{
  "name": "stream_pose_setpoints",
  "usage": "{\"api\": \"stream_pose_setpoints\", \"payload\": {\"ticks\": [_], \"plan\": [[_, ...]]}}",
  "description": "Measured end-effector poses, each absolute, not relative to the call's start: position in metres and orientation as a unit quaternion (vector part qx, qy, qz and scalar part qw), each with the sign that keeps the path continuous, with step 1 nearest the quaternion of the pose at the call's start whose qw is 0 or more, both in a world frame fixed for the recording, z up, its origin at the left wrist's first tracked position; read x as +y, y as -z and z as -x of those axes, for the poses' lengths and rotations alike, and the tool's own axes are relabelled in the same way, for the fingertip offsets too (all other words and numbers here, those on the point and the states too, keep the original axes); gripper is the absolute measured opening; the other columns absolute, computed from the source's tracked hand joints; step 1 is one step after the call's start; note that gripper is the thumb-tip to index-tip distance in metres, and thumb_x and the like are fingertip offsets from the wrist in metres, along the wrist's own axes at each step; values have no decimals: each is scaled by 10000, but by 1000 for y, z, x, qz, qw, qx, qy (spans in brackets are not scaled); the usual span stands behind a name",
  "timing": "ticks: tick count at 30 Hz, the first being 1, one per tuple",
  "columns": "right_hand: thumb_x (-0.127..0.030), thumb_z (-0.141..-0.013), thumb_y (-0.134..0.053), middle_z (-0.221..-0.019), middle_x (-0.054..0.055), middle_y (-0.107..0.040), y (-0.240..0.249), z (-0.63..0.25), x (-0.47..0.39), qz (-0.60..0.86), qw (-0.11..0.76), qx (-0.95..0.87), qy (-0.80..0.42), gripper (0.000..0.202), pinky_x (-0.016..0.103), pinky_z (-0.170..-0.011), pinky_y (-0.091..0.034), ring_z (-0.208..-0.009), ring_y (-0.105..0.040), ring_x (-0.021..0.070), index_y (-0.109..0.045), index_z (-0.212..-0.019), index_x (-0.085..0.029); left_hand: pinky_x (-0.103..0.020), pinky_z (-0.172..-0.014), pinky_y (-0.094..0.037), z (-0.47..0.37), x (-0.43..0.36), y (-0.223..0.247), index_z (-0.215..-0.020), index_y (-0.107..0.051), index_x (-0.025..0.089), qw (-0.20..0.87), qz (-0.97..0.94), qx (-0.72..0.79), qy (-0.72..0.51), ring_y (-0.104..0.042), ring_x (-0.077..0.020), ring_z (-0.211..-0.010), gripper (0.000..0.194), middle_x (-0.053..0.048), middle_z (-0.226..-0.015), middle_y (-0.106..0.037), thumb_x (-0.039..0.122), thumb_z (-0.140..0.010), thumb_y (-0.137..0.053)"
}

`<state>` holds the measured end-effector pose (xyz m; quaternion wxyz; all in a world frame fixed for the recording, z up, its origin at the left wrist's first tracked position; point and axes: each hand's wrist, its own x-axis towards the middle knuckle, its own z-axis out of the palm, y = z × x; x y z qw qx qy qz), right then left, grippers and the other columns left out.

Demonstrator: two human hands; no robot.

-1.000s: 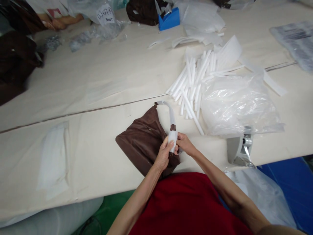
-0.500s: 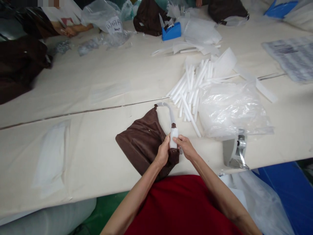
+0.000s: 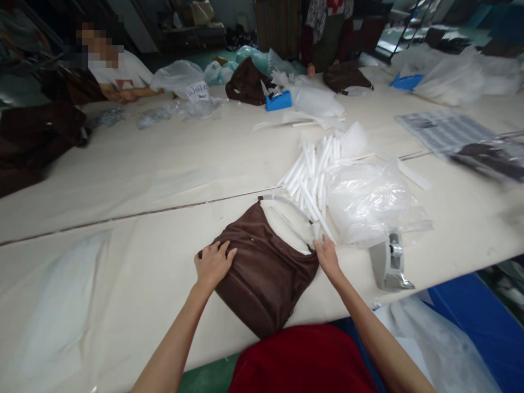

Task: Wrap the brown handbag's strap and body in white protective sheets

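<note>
The left hand (image 3: 214, 265) has moved from the strap (image 3: 280, 198) to the left corner of the brown bag (image 3: 262, 267) on the surface (image 3: 155, 289). Its fingers are spread wide there. The right hand (image 3: 326, 254) is at the strap's near end; its fingers are too blurry to tell how closed they are. The brown bag's inside is hidden. The clear plastic bag's (image 3: 368, 199) pale insides are hard to make out.

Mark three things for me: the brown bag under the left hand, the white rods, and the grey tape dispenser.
Brown bag (image 3: 266, 267): head view, middle of its upward face.
White rods (image 3: 309, 173): head view, middle of the pile.
Grey tape dispenser (image 3: 381, 267): head view, its side wall.
</note>
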<state>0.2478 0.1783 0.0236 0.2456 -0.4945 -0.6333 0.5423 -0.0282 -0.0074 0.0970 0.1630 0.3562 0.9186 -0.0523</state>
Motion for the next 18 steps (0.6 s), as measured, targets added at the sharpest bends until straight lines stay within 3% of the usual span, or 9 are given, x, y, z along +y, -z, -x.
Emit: {"api": "stream_pose_setpoints", "payload": {"ticks": [4, 8, 13, 15, 18], "plan": [[-565, -835, -503, -1542, 213, -295, -7, -268, 116, 540, 196, -683, -452, 766, 534, -1192, -238, -1471, -245, 346, -355, -1457, -143, -618, -1055, -331, 30, -7, -94, -1349, -574, 252, 153, -359, 919, 49, -462, -369, -1306, 563, -143, -1456, -529, 524, -950, -286], [-391, -855, -547, -1627, 178, -118, 9, -247, 101, 505, 151, -722, -449, 757, 543, -1209, -220, -1520, -135, 336, -260, -1526, -190, -632, -994, -375, 37, -11, -102, -1333, -588, 254, 208, -355, 910, 55, -513, -398, -1267, 609, -156, -1392, -588, 563, -932, -250], [-68, -747, -509, -1598, 176, -228, 2, -212, 160, 528, 153, -740, -388, 787, 509, -1193, -285, -1497, -226, 330, -337, -1507, -182, -600, -965, -425, 7, -31, -101, -1344, -568, 169, 297, -347, 888, 61, -639, -405, -1117, 764, -213, -1196, -691, 643, -908, -158], [-29, -721, -498, -1574, 156, -299, -4, -206, 175, 538, 170, -749, -348, 775, 548, -1182, -286, -1481, -256, 346, -416, -1468, -220, -568, -919, -472, -16, -48, -86, -1321, -578, 150, 329, -357, 873, 36, -683, -400, -1018, 791, -210, -1108, -722, 673, -894, -167], [-101, -764, -510, -1512, 138, -407, -10, -216, 178, 537, 222, -746, -325, 653, 563, -1160, -319, -1435, -334, 340, -495, -1400, -246, -503, -884, -521, -39, -77, -48, -1281, -603, 195, 316, -404, 857, -55, -695, -358, -1001, 652, -162, -1115, -726, 615, -885, -300]]}}
